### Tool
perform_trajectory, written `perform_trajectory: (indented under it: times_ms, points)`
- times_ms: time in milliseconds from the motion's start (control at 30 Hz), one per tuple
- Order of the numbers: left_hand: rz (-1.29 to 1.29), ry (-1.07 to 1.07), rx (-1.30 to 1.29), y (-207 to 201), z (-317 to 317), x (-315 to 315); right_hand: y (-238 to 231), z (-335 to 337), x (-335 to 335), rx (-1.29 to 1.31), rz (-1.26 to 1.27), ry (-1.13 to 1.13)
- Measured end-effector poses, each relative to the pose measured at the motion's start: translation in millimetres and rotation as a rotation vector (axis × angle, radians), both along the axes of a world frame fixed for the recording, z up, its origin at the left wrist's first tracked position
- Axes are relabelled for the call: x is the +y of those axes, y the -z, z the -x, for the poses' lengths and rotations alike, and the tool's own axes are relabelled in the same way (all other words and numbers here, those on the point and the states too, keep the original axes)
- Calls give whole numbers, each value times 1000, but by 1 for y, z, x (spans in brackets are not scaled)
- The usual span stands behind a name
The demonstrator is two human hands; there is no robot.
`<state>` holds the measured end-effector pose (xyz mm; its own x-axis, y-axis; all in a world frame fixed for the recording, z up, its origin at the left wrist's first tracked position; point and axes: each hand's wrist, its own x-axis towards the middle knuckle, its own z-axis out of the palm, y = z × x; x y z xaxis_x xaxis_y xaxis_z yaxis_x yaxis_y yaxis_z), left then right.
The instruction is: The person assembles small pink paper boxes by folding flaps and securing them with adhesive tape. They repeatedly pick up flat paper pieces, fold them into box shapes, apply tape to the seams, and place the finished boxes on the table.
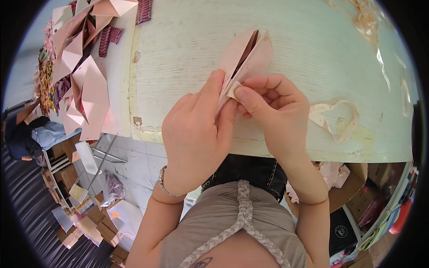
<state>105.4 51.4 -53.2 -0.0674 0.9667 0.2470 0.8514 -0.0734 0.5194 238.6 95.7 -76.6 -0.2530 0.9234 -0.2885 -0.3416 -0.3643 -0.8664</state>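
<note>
A pale pink folded card piece (261,56), like a small flattened box or pouch, stands up from the table with a dark slit between its halves. My left hand (196,123) is closed round its lower left side, fingers along the fold. At the lower right edge, my right hand (281,107) pinches a small pale tab (232,90) between thumb and forefinger, against the card. Whether the tab belongs to the card or is a ribbon end, I cannot tell. The lower tip of the piece is hidden behind my hands.
A cream ribbon (346,132) lies looped right of my hands, with more ribbon (364,18) at the far right. Folded pink card pieces (91,96) pile up at the left, near striped dark red pieces (107,39). Below the table's right edge stands a carton (357,174) holding pink pieces.
</note>
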Motion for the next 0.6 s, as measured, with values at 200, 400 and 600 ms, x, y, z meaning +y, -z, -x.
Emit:
perform_trajectory:
  times_ms: [200, 400, 600]
  points:
    - [-10, 3, 44, 0, 0, 1, 6, 6, -3, -81, -144, 91]
    - [-34, 7, 31, 0, 0, 0, 2, 8, -2, -25, -104, 80]
    - [185, -50, -504, -11, 10, 4, 2, 6, 2, -54, -125, 33]
